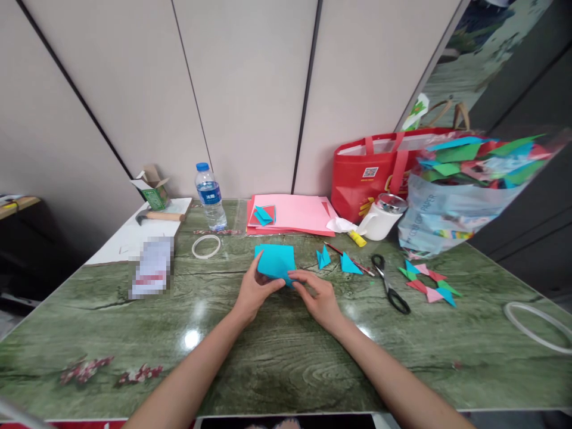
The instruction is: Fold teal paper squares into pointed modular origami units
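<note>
Both my hands hold a blue paper sheet [276,260] on the green table [277,351]. My left hand [254,290] grips its near left edge, thumb on top. My right hand [318,297] pinches the near right corner, where the paper is folded. Two small folded blue paper pieces [323,257] [349,264] lie just to the right of the sheet. A red pencil [346,256] lies beside them.
Black scissors [389,283] and a multicoloured paper ring [428,283] lie at right. At the back are a pink paper stack [297,214], a water bottle [210,197], a tape ring [206,246], a white mug [382,218], a red bag [375,170] and a plastic bag of folded papers [460,190].
</note>
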`<state>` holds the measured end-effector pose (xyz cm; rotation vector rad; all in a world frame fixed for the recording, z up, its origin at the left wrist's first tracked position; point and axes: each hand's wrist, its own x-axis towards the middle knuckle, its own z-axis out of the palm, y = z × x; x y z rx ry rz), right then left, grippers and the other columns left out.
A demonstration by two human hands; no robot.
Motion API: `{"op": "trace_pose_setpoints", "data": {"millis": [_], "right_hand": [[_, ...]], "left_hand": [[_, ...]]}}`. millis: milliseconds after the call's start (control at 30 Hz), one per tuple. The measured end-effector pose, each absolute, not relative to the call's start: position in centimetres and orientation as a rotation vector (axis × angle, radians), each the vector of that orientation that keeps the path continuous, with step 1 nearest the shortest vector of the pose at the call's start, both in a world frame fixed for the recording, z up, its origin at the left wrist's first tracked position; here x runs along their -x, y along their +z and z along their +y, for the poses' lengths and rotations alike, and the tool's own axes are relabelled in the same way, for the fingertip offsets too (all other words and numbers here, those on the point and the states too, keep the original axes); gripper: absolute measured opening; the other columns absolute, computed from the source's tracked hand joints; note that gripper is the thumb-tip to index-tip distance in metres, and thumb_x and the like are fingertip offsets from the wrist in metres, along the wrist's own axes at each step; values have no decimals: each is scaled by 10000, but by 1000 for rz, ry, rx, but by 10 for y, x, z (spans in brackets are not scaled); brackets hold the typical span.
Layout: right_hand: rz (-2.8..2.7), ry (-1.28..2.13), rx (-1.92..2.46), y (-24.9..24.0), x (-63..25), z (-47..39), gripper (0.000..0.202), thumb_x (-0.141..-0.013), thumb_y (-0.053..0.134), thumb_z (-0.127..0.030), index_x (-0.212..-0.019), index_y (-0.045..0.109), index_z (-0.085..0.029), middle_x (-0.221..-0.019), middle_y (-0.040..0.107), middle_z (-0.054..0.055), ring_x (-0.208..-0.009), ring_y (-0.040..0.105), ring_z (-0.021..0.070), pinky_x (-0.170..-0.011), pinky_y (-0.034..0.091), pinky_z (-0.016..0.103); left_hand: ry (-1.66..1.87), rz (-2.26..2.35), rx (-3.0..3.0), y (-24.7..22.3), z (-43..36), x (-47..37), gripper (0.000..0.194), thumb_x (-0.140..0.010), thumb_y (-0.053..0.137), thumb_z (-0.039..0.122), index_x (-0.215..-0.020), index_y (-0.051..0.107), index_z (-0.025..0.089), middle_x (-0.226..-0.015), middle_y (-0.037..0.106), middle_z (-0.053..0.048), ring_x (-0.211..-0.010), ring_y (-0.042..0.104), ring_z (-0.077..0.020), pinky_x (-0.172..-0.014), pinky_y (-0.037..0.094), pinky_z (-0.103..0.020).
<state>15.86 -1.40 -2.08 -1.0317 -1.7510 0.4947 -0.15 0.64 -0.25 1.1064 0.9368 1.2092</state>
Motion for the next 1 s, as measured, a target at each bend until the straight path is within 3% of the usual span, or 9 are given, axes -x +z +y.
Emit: {"op": "trace_pose_setpoints", "data": {"millis": [133,267,333,433,533,767,1000], "right_hand": [[-1694,470,1049,-20,-159,-14,128,-797,503,-218,-861,614,-218,-906,636,65,-897,580,191,-812,450,348],[-1613,452,1109,-22,-160,-11,66,-749,563,-254,-757,602,-202,-1073,558,92,-1030,511,225,-872,399,383],[-1552,561,1121,-26,-160,-9,94,-742,568,-284,-750,588,-192,-1120,536,103,-1033,512,231,-828,426,367],[-1471,744,1168,-31,-160,-7,163,-746,559,-338,-762,579,-177,-914,625,87,-797,592,199,-635,469,293],[-1429,779,1249,-34,-160,-6,205,-731,574,-368,-765,589,-166,-708,629,46,-587,556,155,-511,430,250],[-1350,778,1160,-32,-162,-5,271,-718,593,-355,-930,592,-185,-784,630,46,-651,567,156,-533,436,239],[-1433,642,1217,-26,-164,-9,203,-736,583,-320,-865,660,-184,-644,572,6,-499,435,109,-459,350,225]], "left_hand": [[1234,1065,-1142,-2,6,2,759,-546,739,251,-1227,412,181,-1068,595,-69,-920,573,-197,-765,473,-280],[1286,1124,-1228,-4,7,4,665,-552,736,265,-1163,488,188,-1076,584,-70,-960,540,-214,-761,463,-275],[1279,1122,-1242,-6,8,5,617,-564,726,279,-1135,514,182,-1040,597,-69,-922,550,-214,-736,467,-276],[1232,1132,-1263,-8,8,6,541,-584,706,308,-1083,549,171,-942,621,-54,-810,571,-193,-659,477,-264],[1194,1105,-1280,-8,7,7,484,-597,696,311,-1043,568,173,-872,624,-33,-734,570,-169,-613,481,-248],[1155,913,-1049,-7,8,4,441,-630,681,291,-1029,543,161,-914,605,-50,-755,579,-174,-637,522,-311],[1158,900,-1042,-8,7,4,356,-640,677,279,-952,573,142,-859,626,-43,-720,582,-160,-631,518,-307]]}}
